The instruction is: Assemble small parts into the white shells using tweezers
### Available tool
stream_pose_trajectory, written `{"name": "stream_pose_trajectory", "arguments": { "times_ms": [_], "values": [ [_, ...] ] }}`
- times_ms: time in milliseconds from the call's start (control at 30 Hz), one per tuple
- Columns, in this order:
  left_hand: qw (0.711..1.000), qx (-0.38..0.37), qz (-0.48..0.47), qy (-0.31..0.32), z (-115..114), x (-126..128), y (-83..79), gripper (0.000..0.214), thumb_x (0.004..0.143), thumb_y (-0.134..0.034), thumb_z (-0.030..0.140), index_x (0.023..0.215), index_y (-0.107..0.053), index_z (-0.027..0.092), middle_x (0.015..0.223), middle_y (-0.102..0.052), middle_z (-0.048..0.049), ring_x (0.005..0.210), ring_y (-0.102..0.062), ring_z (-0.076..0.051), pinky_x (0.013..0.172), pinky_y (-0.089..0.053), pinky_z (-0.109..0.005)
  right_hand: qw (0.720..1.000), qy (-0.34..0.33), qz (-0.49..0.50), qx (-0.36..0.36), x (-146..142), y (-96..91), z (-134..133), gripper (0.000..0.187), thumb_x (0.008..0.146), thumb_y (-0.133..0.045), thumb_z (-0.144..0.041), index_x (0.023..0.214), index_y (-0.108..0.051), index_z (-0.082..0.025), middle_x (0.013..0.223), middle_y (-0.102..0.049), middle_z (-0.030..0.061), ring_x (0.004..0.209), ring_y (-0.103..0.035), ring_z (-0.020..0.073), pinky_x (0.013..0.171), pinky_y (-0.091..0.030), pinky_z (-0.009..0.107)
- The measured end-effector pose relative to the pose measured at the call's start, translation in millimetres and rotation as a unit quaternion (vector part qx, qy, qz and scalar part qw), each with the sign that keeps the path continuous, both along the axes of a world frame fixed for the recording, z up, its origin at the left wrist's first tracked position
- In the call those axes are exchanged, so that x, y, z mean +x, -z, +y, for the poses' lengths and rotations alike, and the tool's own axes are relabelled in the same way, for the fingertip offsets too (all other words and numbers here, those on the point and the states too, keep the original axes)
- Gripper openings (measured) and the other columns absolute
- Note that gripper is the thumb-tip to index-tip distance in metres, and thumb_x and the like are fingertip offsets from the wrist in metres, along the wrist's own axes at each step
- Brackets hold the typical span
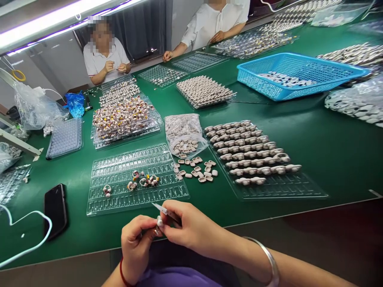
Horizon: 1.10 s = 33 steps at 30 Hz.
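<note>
My left hand (136,239), with a red cord on its wrist, pinches a small white earbud-like part (159,221) just over the table's front edge. Against that part press the fingertips of my right hand (187,223), which grips pointed metal tweezers (160,208) with the tips aimed up and left. Beyond both hands lies a clear plastic tray (119,179) with a few small wired parts (149,180) on it. Loose beige shells (196,173) are scattered right of the tray, by the open mouth of a clear bag (184,131) of the same shells.
At right, a tray of beige pieces in rows (248,151). Stacked trays of wired parts (122,117) stand at left, a black phone (55,211) and white cable (30,255) nearer. A blue basket (287,89) is farther right. Two people in white sit across the green table (278,119).
</note>
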<state>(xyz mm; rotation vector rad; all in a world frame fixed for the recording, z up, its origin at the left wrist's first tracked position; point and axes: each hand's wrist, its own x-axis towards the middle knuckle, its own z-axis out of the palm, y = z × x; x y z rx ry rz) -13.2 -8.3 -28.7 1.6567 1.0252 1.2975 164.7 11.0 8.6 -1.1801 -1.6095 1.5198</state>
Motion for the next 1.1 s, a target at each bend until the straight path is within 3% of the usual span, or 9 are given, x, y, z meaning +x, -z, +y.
{"name": "stream_pose_trajectory", "arguments": {
  "times_ms": [133,267,467,567,700,767,833,933,1100],
  "values": [
    [0.998,-0.027,0.043,0.026,-3,-1,-5.3,0.018,0.078,-0.077,0.025,0.096,-0.075,0.023,0.083,-0.077,-0.0045,0.072,-0.072,-0.018,0.068,-0.058,-0.024,0.995,-0.012,0.090,-0.033,3,0.0,2,0.013,0.068,-0.056,-0.011,0.076,-0.051,-0.019,0.061,-0.040,-0.0077,0.055,-0.034,0.0096,0.050,-0.027,0.022],
    [0.994,-0.090,0.048,0.031,-7,1,-14.6,0.044,0.061,-0.088,0.036,0.099,-0.073,0.019,0.084,-0.077,-0.0061,0.073,-0.072,-0.021,0.070,-0.059,-0.025,0.997,0.011,0.065,0.038,5,2.5,-2,0.015,0.064,-0.049,-0.005,0.069,-0.055,-0.019,0.065,-0.046,-0.0043,0.058,-0.041,0.0108,0.053,-0.031,0.023],
    [0.992,-0.102,0.056,0.048,6,1,-25.4,0.015,0.070,-0.083,0.028,0.077,-0.074,0.017,0.074,-0.078,-0.0054,0.067,-0.073,-0.019,0.065,-0.058,-0.024,0.995,0.010,0.048,0.088,9,9.3,-5,0.017,0.070,-0.049,-0.005,0.068,-0.058,-0.019,0.070,-0.053,-0.0005,0.065,-0.048,0.0139,0.059,-0.036,0.025],
    [0.990,-0.095,0.074,0.075,14,-1,-30.0,0.004,0.076,-0.077,0.020,0.079,-0.076,0.018,0.072,-0.078,-0.0052,0.062,-0.072,-0.018,0.060,-0.057,-0.022,0.993,0.015,0.054,0.106,9,13.2,-4,0.014,0.075,-0.051,-0.009,0.068,-0.058,-0.019,0.069,-0.052,-0.0004,0.064,-0.047,0.0142,0.058,-0.035,0.026],
    [0.981,-0.126,0.105,0.101,20,-1,-33.5,0.011,0.077,-0.072,0.014,0.085,-0.079,0.018,0.073,-0.078,-0.0059,0.061,-0.070,-0.017,0.058,-0.054,-0.022,0.992,0.010,0.008,0.126,14,12.3,-3,0.015,0.081,-0.051,-0.011,0.070,-0.057,-0.020,0.071,-0.052,0.0004,0.065,-0.048,0.0149,0.058,-0.037,0.026],
    [0.977,-0.166,0.096,0.090,22,0,-31.6,0.013,0.076,-0.069,0.012,0.084,-0.078,0.017,0.075,-0.077,-0.0068,0.063,-0.070,-0.018,0.059,-0.055,-0.023,0.992,-0.017,-0.037,0.122,21,8.1,-2,0.009,0.084,-0.054,-0.013,0.082,-0.059,-0.020,0.078,-0.056,0.0013,0.069,-0.052,0.0159,0.061,-0.040,0.026],
    [0.974,-0.195,0.095,0.061,24,0,-27.3,0.014,0.075,-0.066,0.011,0.082,-0.077,0.015,0.076,-0.077,-0.0073,0.065,-0.070,-0.019,0.060,-0.055,-0.024,0.988,-0.044,-0.083,0.125,28,3.4,-1,0.018,0.088,-0.056,-0.017,0.105,-0.060,-0.021,0.093,-0.061,0.0043,0.081,-0.057,0.0187,0.070,-0.045,0.029],
    [0.971,-0.197,0.128,0.034,26,-1,-19.5,0.014,0.074,-0.064,0.012,0.082,-0.075,0.015,0.076,-0.076,-0.0068,0.066,-0.070,-0.018,0.062,-0.055,-0.024,0.969,-0.063,-0.159,0.178,34,1.1,-1,0.033,0.095,-0.047,-0.019,0.127,-0.052,-0.022,0.111,-0.062,0.0092,0.096,-0.061,0.0231,0.081,-0.047,0.034],
    [0.963,-0.195,0.185,0.022,26,0,-15.7,0.015,0.075,-0.062,0.012,0.083,-0.075,0.016,0.077,-0.075,-0.0048,0.065,-0.067,-0.016,0.060,-0.053,-0.022,0.896,-0.076,-0.300,0.318,24,10.0,-8,0.028,0.089,-0.049,-0.006,0.110,-0.061,-0.020,0.087,-0.068,0.0045,0.076,-0.063,0.0198,0.063,-0.044,0.029]
  ]
}}
